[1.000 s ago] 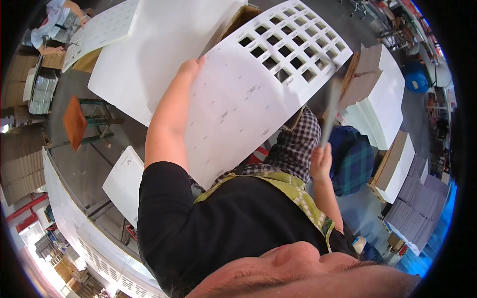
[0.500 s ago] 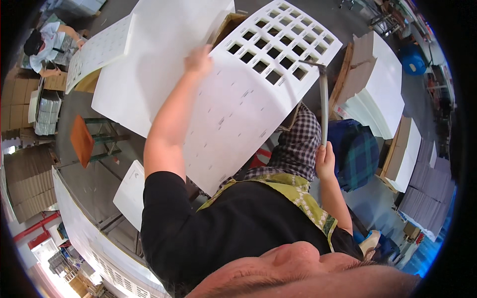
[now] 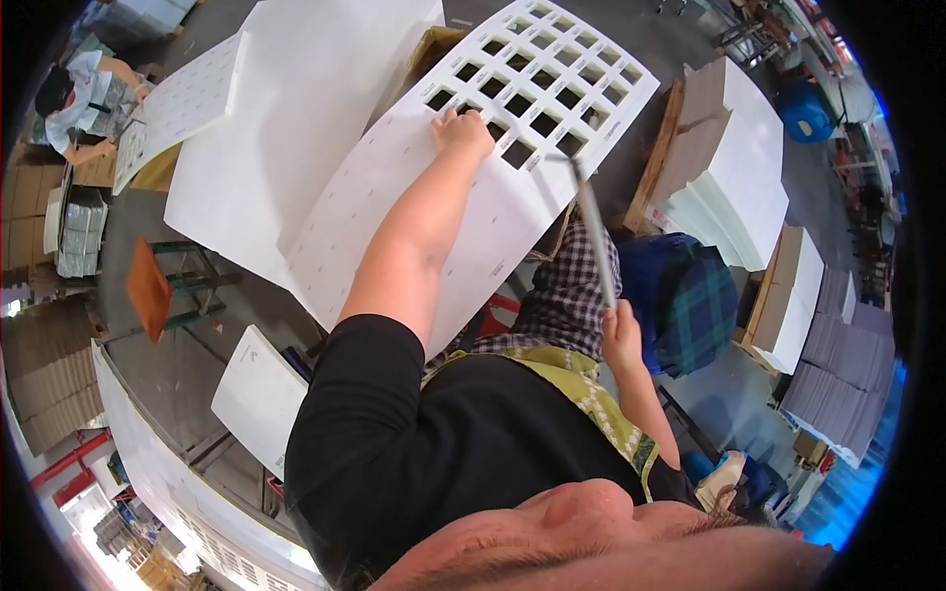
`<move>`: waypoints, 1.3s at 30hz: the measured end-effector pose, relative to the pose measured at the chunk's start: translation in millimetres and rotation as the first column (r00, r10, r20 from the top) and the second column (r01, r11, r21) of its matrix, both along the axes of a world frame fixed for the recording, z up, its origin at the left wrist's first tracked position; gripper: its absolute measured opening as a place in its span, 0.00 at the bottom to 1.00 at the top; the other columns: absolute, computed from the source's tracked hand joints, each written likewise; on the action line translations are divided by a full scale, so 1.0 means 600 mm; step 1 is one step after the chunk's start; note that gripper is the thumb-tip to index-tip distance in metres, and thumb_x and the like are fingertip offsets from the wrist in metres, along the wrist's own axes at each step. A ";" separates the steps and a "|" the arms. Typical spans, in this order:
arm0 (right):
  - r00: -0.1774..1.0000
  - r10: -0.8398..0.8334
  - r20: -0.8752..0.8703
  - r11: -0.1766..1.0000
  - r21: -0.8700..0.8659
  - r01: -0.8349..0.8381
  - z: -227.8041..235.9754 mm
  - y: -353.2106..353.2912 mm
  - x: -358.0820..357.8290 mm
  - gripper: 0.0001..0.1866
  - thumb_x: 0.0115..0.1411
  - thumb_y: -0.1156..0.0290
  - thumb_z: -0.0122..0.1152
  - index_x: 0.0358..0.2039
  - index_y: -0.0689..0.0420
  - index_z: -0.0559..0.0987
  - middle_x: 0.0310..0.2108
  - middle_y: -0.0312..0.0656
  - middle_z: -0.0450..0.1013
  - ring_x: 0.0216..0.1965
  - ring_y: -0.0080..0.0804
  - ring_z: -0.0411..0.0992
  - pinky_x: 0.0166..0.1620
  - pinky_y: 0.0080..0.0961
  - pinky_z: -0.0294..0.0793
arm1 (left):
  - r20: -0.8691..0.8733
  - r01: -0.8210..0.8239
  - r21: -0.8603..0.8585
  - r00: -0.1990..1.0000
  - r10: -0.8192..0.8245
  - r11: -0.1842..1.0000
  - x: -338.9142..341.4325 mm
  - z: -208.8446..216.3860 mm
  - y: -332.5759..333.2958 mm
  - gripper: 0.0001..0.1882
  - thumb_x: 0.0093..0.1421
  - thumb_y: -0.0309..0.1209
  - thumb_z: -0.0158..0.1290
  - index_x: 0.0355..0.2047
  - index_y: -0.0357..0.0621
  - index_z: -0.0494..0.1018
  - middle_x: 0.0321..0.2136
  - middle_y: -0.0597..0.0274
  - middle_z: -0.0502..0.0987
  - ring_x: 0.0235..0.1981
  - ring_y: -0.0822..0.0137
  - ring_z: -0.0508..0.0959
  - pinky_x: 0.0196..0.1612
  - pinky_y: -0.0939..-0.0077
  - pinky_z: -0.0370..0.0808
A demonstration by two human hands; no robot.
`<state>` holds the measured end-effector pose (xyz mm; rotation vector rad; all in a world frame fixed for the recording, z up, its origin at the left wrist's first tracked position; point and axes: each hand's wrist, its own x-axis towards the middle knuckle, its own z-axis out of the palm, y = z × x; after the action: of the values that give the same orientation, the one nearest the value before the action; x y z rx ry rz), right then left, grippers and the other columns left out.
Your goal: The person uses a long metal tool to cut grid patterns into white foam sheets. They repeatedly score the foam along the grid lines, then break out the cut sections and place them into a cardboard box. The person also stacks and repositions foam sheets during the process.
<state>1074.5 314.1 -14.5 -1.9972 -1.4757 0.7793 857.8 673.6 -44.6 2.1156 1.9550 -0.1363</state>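
A large white card stack (image 3: pixel 394 227) slopes up and away in front of me, its far part pierced by rows of square holes and its near part marked with small slots. My left hand (image 3: pixel 463 136) rests on it beside the nearest holes, fingers bent but apart, holding nothing that I can see. Low on the right, my right hand (image 3: pixel 621 335) is closed round the handle of a slim hammer (image 3: pixel 596 227). The blurred hammer head is raised close to the stack's right edge.
Tall piles of white card (image 3: pixel 734 163) stand on the right beside a blue plaid-covered seat (image 3: pixel 690 305). A large white sheet (image 3: pixel 266 138) lies left of my stack. Further left are an orange-topped stool (image 3: pixel 148 291) and another person (image 3: pixel 89 108) at a similar pile.
My left hand has moved right, from the stack's left side onto its surface by the holes. The hammer has tilted left in my right hand. The view has shifted slightly.
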 end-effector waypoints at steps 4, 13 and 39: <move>0.933 0.101 -0.345 0.893 0.445 0.068 -0.003 -0.008 0.016 0.19 0.66 0.55 0.43 0.31 0.60 0.66 0.16 0.37 0.62 0.16 0.24 0.60 0.20 0.24 0.57 | 0.069 0.019 0.052 0.997 -0.022 0.998 -0.011 -0.009 -0.007 0.18 0.56 0.31 0.42 0.45 0.45 0.73 0.47 0.61 0.75 0.56 0.64 0.64 0.55 0.62 0.55; 0.970 -0.058 -0.234 0.972 0.207 0.108 0.010 0.005 -0.012 0.17 0.65 0.57 0.45 0.29 0.58 0.65 0.15 0.36 0.62 0.16 0.23 0.61 0.19 0.23 0.58 | 0.121 0.053 0.109 0.991 -0.066 0.993 -0.018 -0.036 0.004 0.16 0.55 0.30 0.42 0.43 0.43 0.73 0.44 0.60 0.76 0.55 0.62 0.65 0.54 0.58 0.55; 0.973 0.039 0.228 0.985 -0.172 0.001 -0.031 0.004 -0.008 0.07 0.63 0.69 0.45 0.35 0.59 0.65 0.21 0.58 0.69 0.27 0.61 0.70 0.28 0.48 0.67 | 0.121 0.031 0.053 0.992 -0.037 0.998 -0.011 -0.029 0.004 0.17 0.57 0.30 0.43 0.45 0.44 0.73 0.47 0.59 0.76 0.58 0.62 0.63 0.56 0.60 0.54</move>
<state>1069.9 316.6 -33.4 -2.2700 -1.6068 0.7217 851.0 676.0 -61.8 2.1360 1.8720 0.0365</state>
